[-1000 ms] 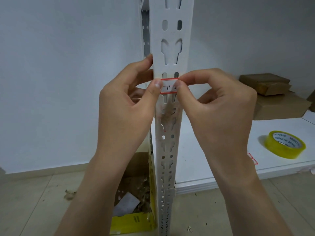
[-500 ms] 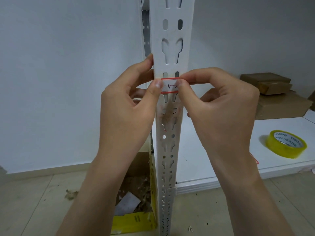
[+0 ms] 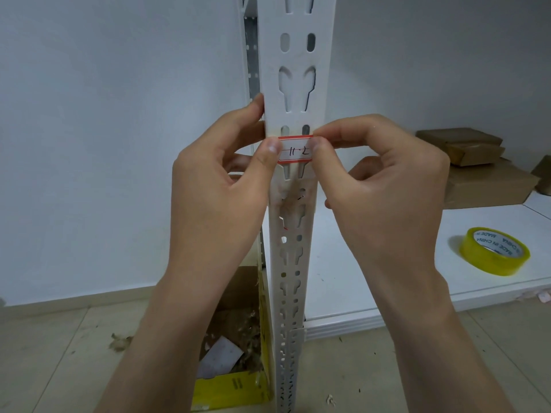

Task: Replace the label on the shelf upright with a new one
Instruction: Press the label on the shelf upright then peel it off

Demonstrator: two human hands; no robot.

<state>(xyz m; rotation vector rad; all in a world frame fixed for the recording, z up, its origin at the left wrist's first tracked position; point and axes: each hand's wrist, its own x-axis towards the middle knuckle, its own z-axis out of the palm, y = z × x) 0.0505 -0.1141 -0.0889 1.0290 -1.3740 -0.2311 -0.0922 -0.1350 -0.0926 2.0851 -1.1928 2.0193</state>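
Shelf (image 3: 387,248) open betw upright (image 3: 293,263) & tape roll (image 3: 495,254).

A white, red-edged label (image 3: 295,150) marked "11-2" lies flat across the slotted white shelf upright (image 3: 293,84) at frame centre.

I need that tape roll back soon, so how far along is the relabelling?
Old label looks removed: only sticky, scuffed residue remains on the upright. In hand: the new red-edged label lies across the upright, with the left hand thumb on one end and the right hand pinching the other. Left: pressing it flat and letting go. The tape roll lies unused on the shelf board.
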